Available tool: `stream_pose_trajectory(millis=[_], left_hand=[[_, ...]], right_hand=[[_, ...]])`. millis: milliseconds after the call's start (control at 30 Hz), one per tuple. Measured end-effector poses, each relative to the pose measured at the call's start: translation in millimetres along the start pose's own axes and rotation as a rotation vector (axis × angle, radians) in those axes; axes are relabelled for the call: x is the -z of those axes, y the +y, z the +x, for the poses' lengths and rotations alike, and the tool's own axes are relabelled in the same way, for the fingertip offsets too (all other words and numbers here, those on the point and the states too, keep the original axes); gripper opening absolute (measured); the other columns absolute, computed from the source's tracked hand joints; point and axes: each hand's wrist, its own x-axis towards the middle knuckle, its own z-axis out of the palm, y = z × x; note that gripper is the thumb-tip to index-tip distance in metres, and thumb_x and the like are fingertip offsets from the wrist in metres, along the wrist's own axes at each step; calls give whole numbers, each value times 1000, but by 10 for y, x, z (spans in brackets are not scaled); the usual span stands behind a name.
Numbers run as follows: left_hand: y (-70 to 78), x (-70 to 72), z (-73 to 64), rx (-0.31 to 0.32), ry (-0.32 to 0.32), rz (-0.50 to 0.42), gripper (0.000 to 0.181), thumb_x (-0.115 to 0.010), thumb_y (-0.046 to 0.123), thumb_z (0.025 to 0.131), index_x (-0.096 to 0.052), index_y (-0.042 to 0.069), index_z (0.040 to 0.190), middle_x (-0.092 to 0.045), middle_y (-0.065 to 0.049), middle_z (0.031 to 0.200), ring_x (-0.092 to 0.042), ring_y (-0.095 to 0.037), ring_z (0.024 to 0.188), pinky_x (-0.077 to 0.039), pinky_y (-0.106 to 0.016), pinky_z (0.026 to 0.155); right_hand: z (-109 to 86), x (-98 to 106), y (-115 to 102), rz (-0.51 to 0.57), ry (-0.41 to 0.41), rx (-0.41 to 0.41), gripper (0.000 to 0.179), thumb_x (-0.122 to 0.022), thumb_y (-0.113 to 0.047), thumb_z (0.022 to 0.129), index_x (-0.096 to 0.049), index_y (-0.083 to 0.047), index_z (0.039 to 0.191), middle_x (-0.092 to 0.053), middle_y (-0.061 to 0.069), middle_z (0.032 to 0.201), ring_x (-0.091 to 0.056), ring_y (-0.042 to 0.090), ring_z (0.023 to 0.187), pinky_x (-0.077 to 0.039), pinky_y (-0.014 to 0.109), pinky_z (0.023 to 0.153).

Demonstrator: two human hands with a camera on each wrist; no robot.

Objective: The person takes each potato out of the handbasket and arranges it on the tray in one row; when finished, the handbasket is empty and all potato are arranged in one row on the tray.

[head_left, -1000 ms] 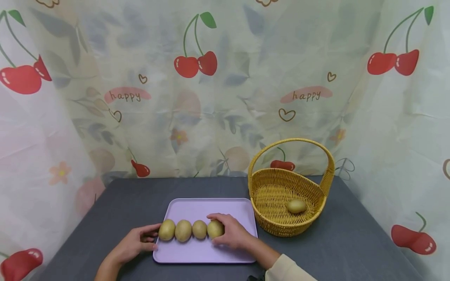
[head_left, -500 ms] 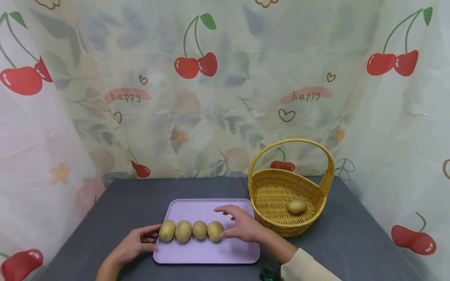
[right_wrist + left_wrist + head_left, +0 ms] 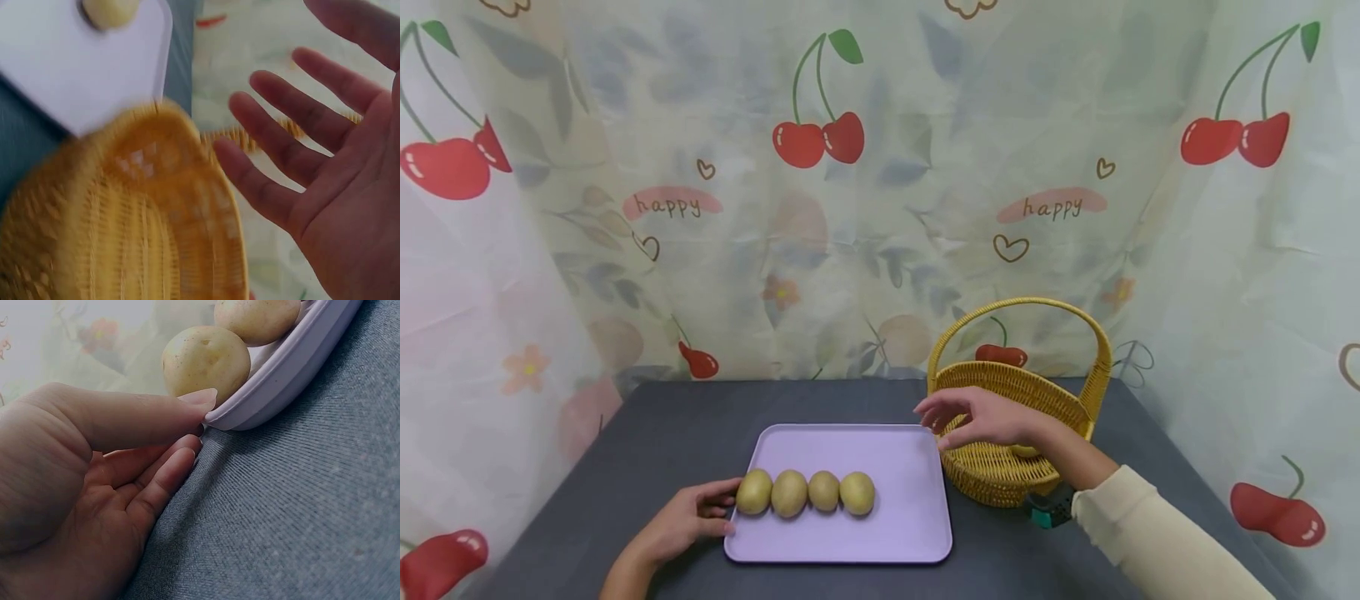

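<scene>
Several potatoes (image 3: 789,493) sit in a row on a lilac tray (image 3: 842,546). My left hand (image 3: 681,521) holds the tray's left rim; in the left wrist view the thumb lies at the rim's top and the other fingertips are below it, beside the leftmost potato (image 3: 206,361). Nothing is in my right hand (image 3: 981,417), which hovers at the left side of a yellow wicker basket (image 3: 1000,483) with fingers spread and loosely bent. Inside the basket lies another potato (image 3: 1024,451), mostly hidden by the right forearm. The right wrist view shows the basket (image 3: 212,250) blurred.
A dark grey tablecloth (image 3: 692,417) covers the table. The basket's tall arched handle (image 3: 1026,302) rises behind the right hand. A printed cherry curtain (image 3: 865,333) hangs along the back and both sides.
My right hand has let go of the rightmost potato and moved right and up, away from the tray to the basket. The left hand and the potatoes have stayed in place.
</scene>
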Motion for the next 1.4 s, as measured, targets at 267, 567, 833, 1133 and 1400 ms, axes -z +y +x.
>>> stream_pose_trajectory(millis=[267, 567, 833, 1133, 1400], left_hand=[[0, -17, 0, 7, -2, -4, 64, -74, 5, 84, -43, -18, 135, -55, -31, 126, -57, -18, 104, -48, -24, 82], [9, -21, 11, 4, 7, -10, 66, -76, 5, 82, -44, -17, 135, -53, -32, 128, -57, -18, 106, -48, -25, 83], [15, -7, 2, 22, -2, -18, 66, -75, 4, 83, -43, -18, 135, -53, -32, 128, -57, -26, 107, -49, -26, 83], [11, 4, -17, -19, -1, -7, 65, -75, 4, 83, -43, -19, 134, -53, -34, 127, -57, -14, 104, -48, -25, 83], [8, -2, -3, -21, 8, -5, 65, -76, 4, 82, -44, -19, 134, -55, -33, 125, -58, -12, 102, -49, -24, 82]], right_hand=[[-179, 372, 339, 82, -15, -163, 49, -67, -22, 92, -53, -4, 136, -56, 18, 128, -51, 39, 119, -49, 40, 91], [-276, 563, 672, 31, 49, -364, 58, -70, -31, 90, -51, -3, 138, -49, 23, 138, -47, 38, 125, -38, 59, 97], [-380, 610, 837, -1, 10, -531, 52, -70, -23, 90, -55, -5, 137, -51, 23, 135, -47, 38, 124, -41, 61, 93], [-451, 579, 930, -57, -115, -665, 44, -73, -19, 85, -65, -13, 128, -51, 14, 133, -45, 33, 119, -44, 52, 91], [-416, 506, 943, -163, -80, -621, 33, -77, -11, 80, -72, -13, 112, -56, 11, 117, -51, 28, 99, -50, 45, 75]])
